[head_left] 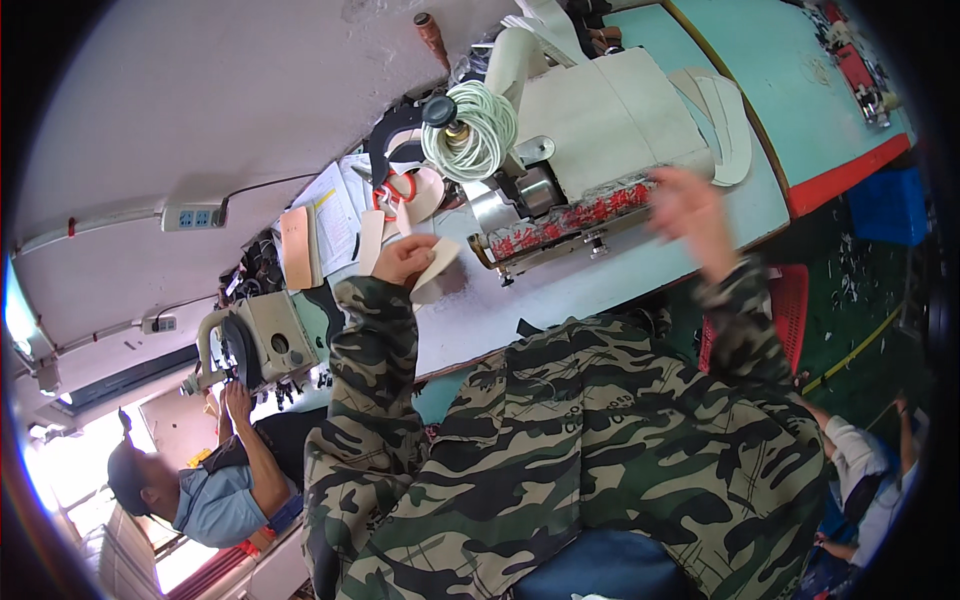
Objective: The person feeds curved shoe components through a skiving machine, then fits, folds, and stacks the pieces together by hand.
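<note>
My left hand point(402, 260) is closed on a thin cream-coloured flat piece point(436, 266), held just above the pale table. My right hand point(692, 215) is smeared by motion near the right end of the machine's red-mottled front edge, and its fingers cannot be made out. A cream machine point(615, 120) with metal plates and small adjusting screws takes up the bench ahead of me. On its left side a coil of pale green cord point(485, 135) hangs round a post with a black knob. Behind my left hand lie more cream cut pieces point(371, 240).
Papers point(338, 215) and a tan curved piece point(297, 248) lie at the left. White curved pieces point(728, 125) rest right of the machine. A red basket point(785, 315) stands below the table's right side. A person point(225, 490) works at another machine point(270, 345) on the left.
</note>
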The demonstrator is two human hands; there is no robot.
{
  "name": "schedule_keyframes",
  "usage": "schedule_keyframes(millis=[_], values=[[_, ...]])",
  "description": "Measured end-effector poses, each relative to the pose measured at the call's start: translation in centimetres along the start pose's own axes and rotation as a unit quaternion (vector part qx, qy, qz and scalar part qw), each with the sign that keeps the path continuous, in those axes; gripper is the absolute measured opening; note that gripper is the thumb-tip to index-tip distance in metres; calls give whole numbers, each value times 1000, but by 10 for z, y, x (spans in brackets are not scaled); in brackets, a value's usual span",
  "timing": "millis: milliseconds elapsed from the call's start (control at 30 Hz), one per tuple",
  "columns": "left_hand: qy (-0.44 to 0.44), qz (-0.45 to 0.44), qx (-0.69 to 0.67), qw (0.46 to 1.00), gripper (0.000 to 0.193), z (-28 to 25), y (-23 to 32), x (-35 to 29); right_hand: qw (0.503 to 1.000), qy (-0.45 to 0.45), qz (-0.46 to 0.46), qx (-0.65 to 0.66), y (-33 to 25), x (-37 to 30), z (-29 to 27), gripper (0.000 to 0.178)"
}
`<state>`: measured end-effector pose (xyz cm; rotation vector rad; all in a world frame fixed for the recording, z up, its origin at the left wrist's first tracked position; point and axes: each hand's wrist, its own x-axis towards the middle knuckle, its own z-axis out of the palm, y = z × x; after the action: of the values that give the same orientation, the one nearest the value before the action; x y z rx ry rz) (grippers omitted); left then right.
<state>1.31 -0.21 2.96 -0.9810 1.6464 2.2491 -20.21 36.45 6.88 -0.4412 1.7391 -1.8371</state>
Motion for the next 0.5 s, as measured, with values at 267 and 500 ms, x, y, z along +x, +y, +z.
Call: schedule_keyframes(millis=[267, 500], values=[[-254, -68, 277, 924, 19, 71, 47, 41, 994, -105, 27, -30, 30, -1, 120, 16], [-167, -98, 513, 836, 28, 102, 93, 47, 992, -72, 86, -55, 38, -1, 123, 19]])
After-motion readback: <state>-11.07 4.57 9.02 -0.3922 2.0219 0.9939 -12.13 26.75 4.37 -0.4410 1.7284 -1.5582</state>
